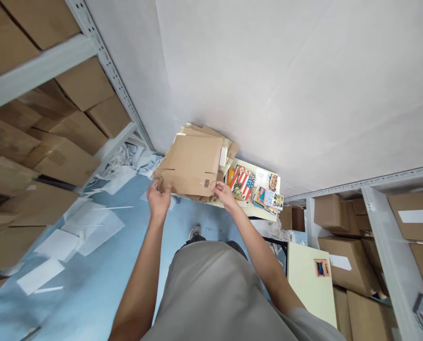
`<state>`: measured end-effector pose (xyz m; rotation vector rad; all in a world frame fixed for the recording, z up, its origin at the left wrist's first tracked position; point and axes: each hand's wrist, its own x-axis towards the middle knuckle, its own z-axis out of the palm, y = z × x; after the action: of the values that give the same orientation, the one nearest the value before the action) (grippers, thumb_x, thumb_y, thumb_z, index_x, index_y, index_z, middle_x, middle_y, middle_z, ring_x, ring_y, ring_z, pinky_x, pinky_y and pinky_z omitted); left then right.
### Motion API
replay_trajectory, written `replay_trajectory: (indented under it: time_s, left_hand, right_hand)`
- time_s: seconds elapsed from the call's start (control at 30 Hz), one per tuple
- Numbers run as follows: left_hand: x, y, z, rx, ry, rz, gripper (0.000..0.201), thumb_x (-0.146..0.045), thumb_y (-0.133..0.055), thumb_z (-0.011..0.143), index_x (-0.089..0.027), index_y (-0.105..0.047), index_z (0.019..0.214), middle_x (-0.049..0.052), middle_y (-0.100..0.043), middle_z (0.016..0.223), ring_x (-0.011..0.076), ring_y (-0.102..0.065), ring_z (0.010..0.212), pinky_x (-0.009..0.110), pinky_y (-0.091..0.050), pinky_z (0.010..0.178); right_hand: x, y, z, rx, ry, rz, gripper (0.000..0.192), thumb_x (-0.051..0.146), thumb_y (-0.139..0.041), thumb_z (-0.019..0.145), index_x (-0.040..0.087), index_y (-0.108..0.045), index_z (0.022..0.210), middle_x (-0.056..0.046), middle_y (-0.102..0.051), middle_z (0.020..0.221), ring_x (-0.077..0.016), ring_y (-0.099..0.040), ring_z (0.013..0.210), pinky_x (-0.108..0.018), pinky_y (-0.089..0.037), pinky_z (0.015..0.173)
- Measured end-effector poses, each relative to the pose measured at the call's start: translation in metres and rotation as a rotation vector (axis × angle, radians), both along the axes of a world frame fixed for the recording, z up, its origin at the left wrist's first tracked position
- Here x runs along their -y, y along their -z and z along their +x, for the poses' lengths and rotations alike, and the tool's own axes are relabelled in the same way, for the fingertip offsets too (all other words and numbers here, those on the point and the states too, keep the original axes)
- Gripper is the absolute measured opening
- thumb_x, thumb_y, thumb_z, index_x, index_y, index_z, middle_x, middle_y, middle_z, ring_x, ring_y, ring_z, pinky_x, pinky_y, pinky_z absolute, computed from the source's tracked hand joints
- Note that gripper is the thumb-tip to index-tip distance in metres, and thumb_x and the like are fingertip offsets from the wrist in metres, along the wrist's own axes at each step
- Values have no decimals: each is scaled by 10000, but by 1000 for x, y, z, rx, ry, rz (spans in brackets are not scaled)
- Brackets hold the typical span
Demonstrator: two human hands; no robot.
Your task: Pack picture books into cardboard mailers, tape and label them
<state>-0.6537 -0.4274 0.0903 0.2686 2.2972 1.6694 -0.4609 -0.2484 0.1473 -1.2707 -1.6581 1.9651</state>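
Note:
A flattened cardboard box [193, 158] with slots and a small barcode lies on top of a stack of more flat cardboard [232, 148]. My left hand [158, 196] grips its near left corner between thumb and fingers. At the near right corner, beside the barcode, my right hand [224, 193] pinches the edge. Just right of the cardboard, a book with a stars-and-stripes cover [242, 182] lies on the pale table [270, 215]. A small pile of colourful booklets [268, 199] sits to the right of that book.
Shelves packed with brown cartons stand at the left [72, 137] and right [346, 255]. White paper sheets [58, 245] litter the blue floor at left. A second pale table [309, 289] is at my right. A grey-white wall [268, 71] rises behind the cardboard.

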Motion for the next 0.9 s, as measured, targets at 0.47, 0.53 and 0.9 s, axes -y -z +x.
replay_trajectory:
  time_s: [0.47, 0.53, 0.9]
  left_hand:
    - [-140, -104, 153, 783, 394, 592, 358, -367, -897, 927, -196, -796, 1225, 137, -829, 1390, 317, -707, 1471, 474, -618, 1235]
    - [-162, -103, 195, 878, 464, 539, 336, -306, -927, 890, -184, -811, 1181, 133, -852, 1333, 313, -741, 1423, 469, -632, 1219]
    - [-212, -92, 423, 1105, 1131, 266, 655, -689, -1051, 634, -191, -814, 986, 120, -884, 1033, 364, -843, 1133, 465, -707, 1021]
  right_hand:
    - [39, -72, 196, -209, 538, 138, 517, 639, -929, 827, 293, -742, 1163, -51, -863, 1167, -222, -756, 898, -293, -559, 698]
    - [56, -70, 233, -165, 679, 146, 515, 635, -938, 820, 289, -750, 1152, -51, -861, 1150, -218, -754, 904, -298, -570, 727]
    - [219, -94, 407, 266, 1363, 169, 651, 716, -846, 907, 233, -761, 1335, -141, -828, 1349, -274, -812, 1035, -398, -629, 870]
